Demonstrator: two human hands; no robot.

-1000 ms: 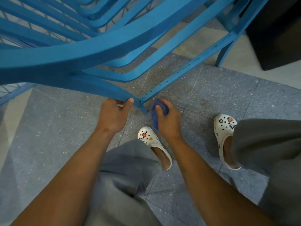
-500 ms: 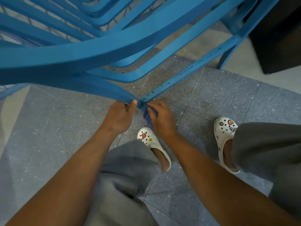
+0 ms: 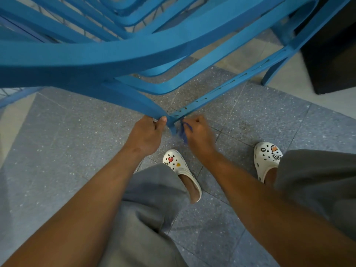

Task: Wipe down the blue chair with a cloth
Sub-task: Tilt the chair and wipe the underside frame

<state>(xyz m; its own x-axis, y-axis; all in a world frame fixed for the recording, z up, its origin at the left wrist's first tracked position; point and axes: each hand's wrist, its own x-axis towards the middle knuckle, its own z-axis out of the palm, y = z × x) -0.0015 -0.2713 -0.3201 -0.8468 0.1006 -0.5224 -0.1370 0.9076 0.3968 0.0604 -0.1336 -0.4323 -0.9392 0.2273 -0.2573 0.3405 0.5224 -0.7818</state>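
The blue chair (image 3: 100, 60) is filling the upper half of the view, tipped so that its slats and frame bars are running down toward a corner near the middle, low above the grey speckled floor (image 3: 57, 143). The left hand (image 3: 145, 135) is gripping the broad bar just beside that corner, fingers curled over the far edge and the thumb lying along the near side. The right hand (image 3: 198, 132) is sitting just on the other side of the corner, fingers curled tightly round a dark blue cloth (image 3: 183, 132), which is bunched in the fist and showing only at the thumb side, right against the end of the thin perforated bar; the hand is blurred, so I cannot tell how much of the cloth is touching the chair. Below, grey trousers (image 3: 146, 199) and two white clogs (image 3: 178, 164) with small charms are standing on the floor. A dark box (image 3: 333, 54) is standing at the top right.
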